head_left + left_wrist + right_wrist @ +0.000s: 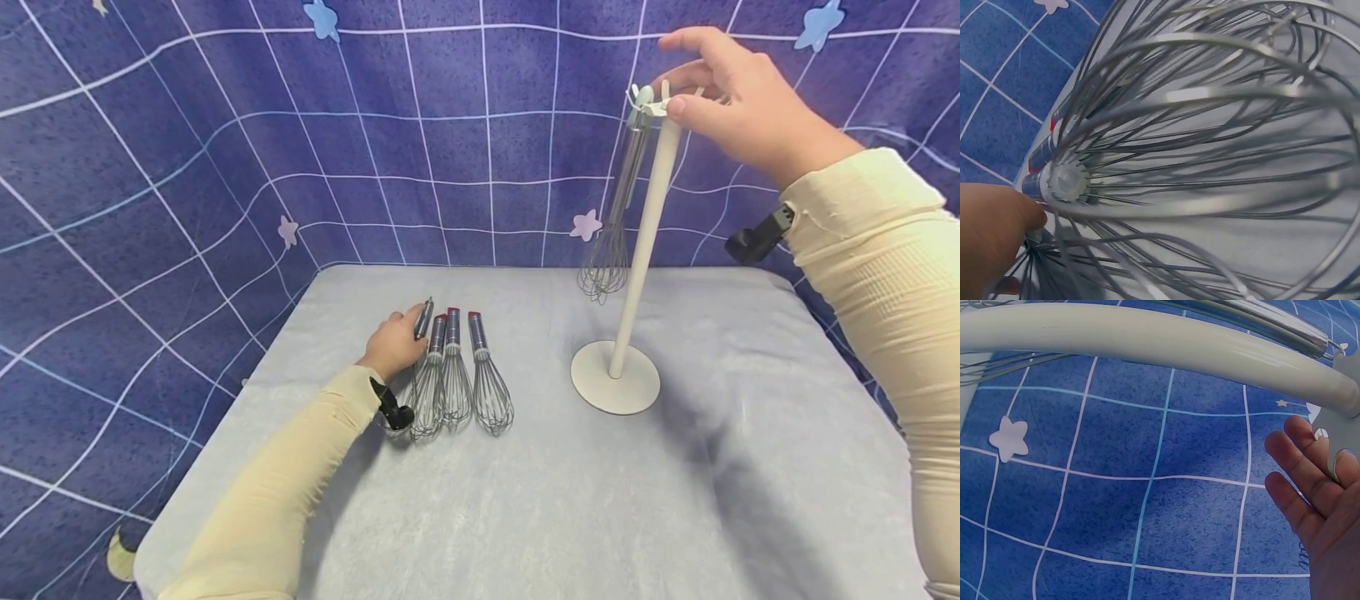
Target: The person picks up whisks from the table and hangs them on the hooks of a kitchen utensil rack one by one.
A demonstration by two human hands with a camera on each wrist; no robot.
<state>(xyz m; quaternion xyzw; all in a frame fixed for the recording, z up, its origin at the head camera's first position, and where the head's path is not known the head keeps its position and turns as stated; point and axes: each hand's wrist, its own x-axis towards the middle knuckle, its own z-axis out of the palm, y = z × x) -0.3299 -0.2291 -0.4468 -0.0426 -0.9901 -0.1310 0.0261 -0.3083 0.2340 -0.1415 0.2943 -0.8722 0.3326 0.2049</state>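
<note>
My left hand (395, 342) grips the steel handle of the leftmost whisk (425, 319), which lies low over the table; its wires are partly hidden behind the wrist. Close beside it on the right lie three more whisks (491, 392) with red-tipped handles. In the left wrist view, whisk wires (1210, 97) fill most of the picture. My right hand (742, 100) is at the top of a white upright stand (643, 242), thumb on its hook plate (1344, 403) and fingers behind it. One whisk (606, 254) hangs from a hook at the stand's left side.
The stand's round base (592, 379) rests on a table with a pale grey cover (525, 508). A blue curtain (450, 167) with a white grid and stars hangs behind the table and on the left.
</note>
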